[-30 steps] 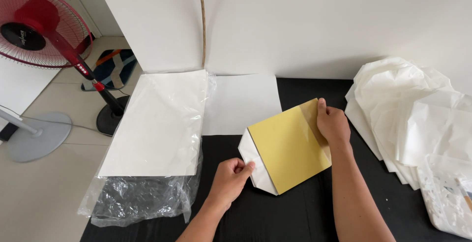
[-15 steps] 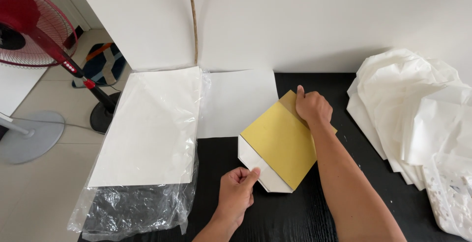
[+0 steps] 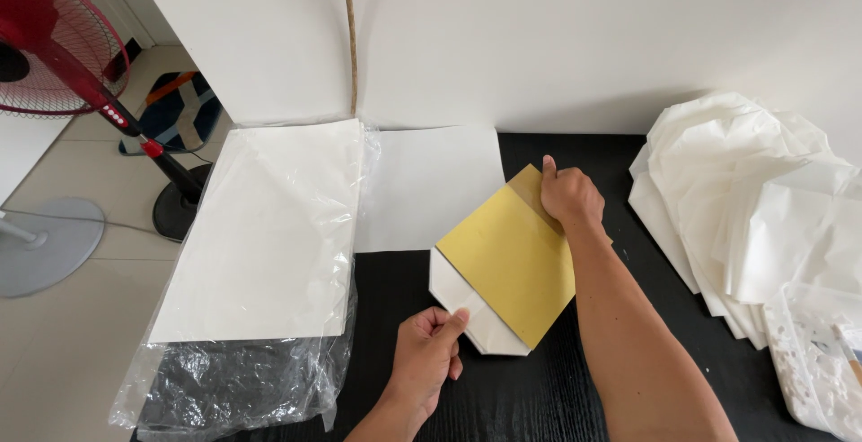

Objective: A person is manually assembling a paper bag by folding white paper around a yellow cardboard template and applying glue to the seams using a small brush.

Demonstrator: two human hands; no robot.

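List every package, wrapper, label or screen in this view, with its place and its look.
Clear plastic bag: left on the black table, crinkled and see-through, wrapped around a white paper stack.
White perforated plastic tray: far right edge, partly cut off.
Labels, signs, screens: none in view.
The left hand and right hand hold a yellow and white sheet, which is no package.
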